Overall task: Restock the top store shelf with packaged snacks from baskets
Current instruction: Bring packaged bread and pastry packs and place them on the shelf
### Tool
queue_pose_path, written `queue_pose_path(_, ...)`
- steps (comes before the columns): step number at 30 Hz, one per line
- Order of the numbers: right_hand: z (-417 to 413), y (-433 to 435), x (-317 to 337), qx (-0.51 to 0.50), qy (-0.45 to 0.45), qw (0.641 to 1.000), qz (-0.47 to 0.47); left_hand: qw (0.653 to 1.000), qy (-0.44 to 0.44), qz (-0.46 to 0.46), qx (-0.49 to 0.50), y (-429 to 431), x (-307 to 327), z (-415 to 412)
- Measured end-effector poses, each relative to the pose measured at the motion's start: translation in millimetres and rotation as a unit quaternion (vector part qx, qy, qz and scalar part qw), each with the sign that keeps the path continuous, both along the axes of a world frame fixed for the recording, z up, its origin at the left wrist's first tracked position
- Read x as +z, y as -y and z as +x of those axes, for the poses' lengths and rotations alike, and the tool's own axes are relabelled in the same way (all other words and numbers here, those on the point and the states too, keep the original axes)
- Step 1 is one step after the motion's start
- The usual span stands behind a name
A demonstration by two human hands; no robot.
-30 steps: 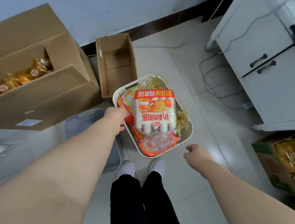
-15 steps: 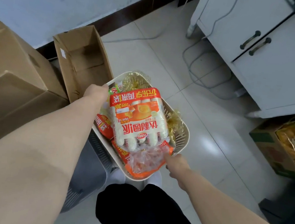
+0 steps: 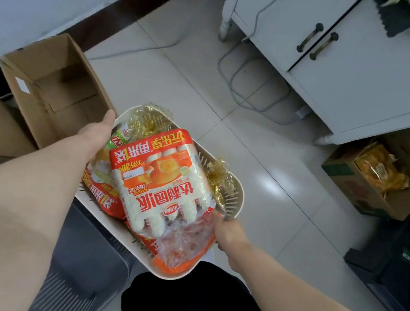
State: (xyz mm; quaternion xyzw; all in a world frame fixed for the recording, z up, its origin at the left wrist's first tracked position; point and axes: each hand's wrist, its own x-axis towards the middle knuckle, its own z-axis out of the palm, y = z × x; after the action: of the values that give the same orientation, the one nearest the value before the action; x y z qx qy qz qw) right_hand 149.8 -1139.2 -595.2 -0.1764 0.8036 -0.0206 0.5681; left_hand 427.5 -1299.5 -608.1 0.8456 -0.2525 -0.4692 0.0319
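Left grip (image 3: pixel 95 133): holds the basket (image 3: pixel 240 196) at its far-left rim, thumb along the edge.
Right grip (image 3: pixel 228 232): clasps the near-right rim.
Left forearm (image 3: pixel 25 198), right forearm (image 3: pixel 310 297): bare, outstretched.

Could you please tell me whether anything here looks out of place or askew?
Yes: the basket is overfilled. The top pack lies tilted above the rim, and a clear-wrapped pack bulges at the near rim. A cable loops loose across the floor.

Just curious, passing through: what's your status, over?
Left hand and right hand grip cream plastic basket. Orange-and-white snack pack on top. Open brown cardboard box alongside.
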Motion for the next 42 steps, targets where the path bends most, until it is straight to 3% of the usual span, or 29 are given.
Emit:
queue_pose_path(8,8.9,-10.9,46.6,-0.043,-0.008,0.999,-0.018,0.997,-0.051,0.009,0.063,-4.5,46.6,-1.4)
queue_pose_path(20,-21.0,-11.4,170.1,-0.053,-0.065,0.996,-0.024,0.996,-0.081,0.004,0.023,-35.6,186.6,-13.5)
queue_pose_path(32,-48.3,-73.4,254.6,-0.230,-0.062,0.965,-0.108,0.985,-0.117,-0.042,-0.117,-52.3,302.4,-66.1)
queue_pose_path(42,-122.2,-177.5,281.0,-0.379,-0.066,0.906,-0.174,0.940,-0.219,0.001,-0.260,-92.9,359.5,-172.0)
